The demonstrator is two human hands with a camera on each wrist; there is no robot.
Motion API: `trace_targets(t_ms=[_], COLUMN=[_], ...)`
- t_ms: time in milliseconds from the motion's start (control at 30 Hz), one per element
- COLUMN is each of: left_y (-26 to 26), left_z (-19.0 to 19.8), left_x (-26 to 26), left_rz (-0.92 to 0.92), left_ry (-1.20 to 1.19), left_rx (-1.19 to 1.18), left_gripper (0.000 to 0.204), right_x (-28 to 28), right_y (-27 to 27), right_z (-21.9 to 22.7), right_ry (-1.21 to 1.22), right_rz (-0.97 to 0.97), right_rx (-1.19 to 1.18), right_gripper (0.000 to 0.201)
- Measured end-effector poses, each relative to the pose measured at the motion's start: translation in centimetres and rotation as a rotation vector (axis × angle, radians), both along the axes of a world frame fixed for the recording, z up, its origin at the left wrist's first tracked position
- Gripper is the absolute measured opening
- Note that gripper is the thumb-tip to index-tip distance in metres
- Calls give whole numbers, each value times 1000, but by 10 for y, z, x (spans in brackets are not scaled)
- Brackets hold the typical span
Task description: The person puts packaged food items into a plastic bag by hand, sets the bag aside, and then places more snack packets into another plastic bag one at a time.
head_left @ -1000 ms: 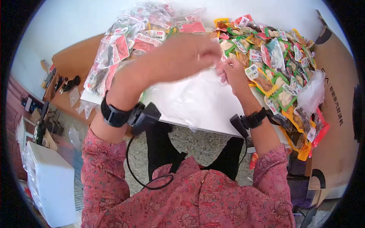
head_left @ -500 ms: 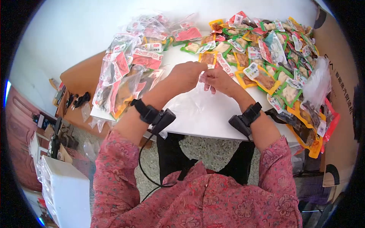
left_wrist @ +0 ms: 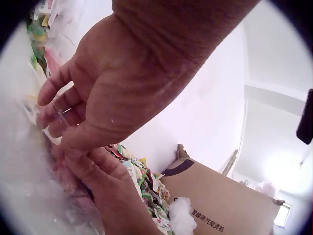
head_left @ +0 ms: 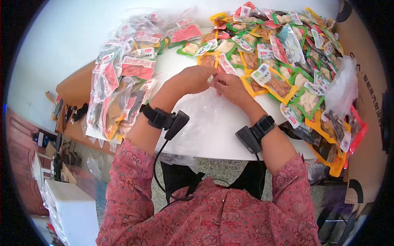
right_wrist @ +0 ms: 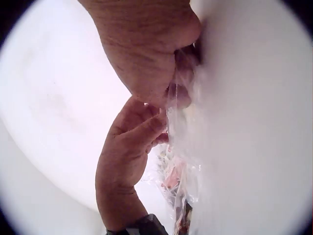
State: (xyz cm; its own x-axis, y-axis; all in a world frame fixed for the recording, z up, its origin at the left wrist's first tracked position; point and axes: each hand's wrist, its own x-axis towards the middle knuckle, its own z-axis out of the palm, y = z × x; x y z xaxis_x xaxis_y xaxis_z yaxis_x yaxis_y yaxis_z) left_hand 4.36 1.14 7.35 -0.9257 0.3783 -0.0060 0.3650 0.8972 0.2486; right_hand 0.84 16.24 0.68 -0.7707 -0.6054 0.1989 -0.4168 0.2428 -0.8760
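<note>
A clear plastic bag [head_left: 197, 117] hangs from both hands over the near part of the white table [head_left: 230, 143]. The left hand [head_left: 195, 80] pinches its upper edge, and the right hand [head_left: 232, 87] pinches the same edge close beside it, the fingertips nearly touching. In the left wrist view the left hand [left_wrist: 112, 93] has its fingers curled at the film, with the right hand [left_wrist: 110, 191] just below. Seen from the right wrist, film [right_wrist: 183, 112] runs down from the curled fingers of the right hand [right_wrist: 151, 58]; the left hand [right_wrist: 127, 152] is at its edge.
Filled clear bags with red labels [head_left: 138, 67] lie at the table's left. Many small yellow- and green-edged food packets [head_left: 279, 84] are heaped at the right, with a crumpled plastic bag [head_left: 342, 88] beside them. A large cardboard box [head_left: 363, 143] stands at the far right.
The left hand has come down from its raised, outstretched position to meet the right hand at the bag's edge. Both hands have shifted slightly left in the head view, which itself has moved.
</note>
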Motion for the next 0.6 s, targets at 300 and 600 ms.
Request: trace_targets(t_ms=[300,600], left_y=[-26,-32], left_z=[-9,-38], left_x=[-22,-16], left_rz=[94,114], left_ry=[-331,-508], left_rx=[246,853], left_gripper=[26,27], right_x=[-2,-13], right_y=[0,1], right_z=[-1,-10], right_ry=[-50,-134], right_rz=[11,-245], right_rx=[-62,-205], right_gripper=[20,15])
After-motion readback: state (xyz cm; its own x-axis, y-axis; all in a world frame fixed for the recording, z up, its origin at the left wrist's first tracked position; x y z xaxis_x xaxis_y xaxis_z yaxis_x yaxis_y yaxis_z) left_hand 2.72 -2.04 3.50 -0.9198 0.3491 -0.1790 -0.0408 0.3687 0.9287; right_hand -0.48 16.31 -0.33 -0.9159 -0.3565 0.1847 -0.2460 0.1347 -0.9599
